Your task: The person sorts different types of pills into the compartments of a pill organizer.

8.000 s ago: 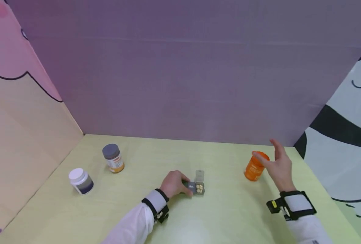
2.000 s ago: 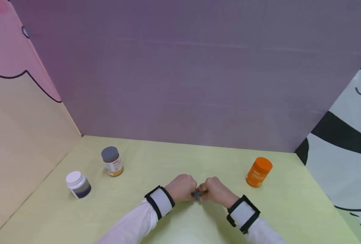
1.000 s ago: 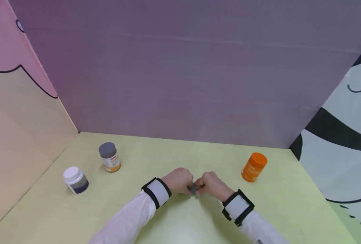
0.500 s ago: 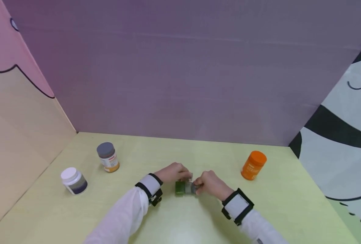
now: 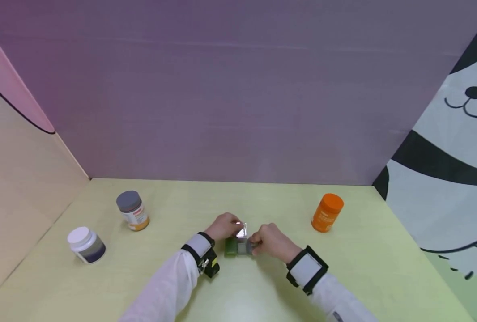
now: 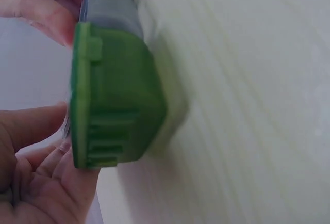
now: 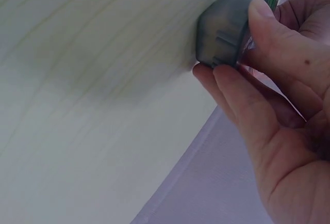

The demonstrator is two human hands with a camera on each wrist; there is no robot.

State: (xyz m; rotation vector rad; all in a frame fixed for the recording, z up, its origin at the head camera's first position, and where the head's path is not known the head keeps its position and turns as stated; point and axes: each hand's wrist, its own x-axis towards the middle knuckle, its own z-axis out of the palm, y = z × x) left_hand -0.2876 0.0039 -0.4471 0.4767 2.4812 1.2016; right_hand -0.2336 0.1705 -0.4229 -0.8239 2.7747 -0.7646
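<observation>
A small pill organizer (image 5: 230,247) with a green left end and grey compartments lies on the table between both hands. My left hand (image 5: 223,226) is at its far side, thumb and fingers at the clear lid (image 5: 242,230) of the middle compartment, which stands raised. In the left wrist view the green end (image 6: 121,84) shows from the side, with the left thumb and fingers behind it. My right hand (image 5: 274,241) grips the grey right end between thumb and fingers. The right wrist view shows light contents dimly through that grey compartment (image 7: 221,30).
An orange bottle (image 5: 327,213) stands at the back right of the table (image 5: 246,295). At the left are a grey-lidded bottle (image 5: 133,210) and a white-capped bottle (image 5: 87,244). A purple-grey panel (image 5: 230,112) rises behind.
My left hand has left the organizer's green end for the middle lid, now raised. The right hand moved from the orange bottle to grip the right end. The right lid, standing up earlier, no longer shows raised.
</observation>
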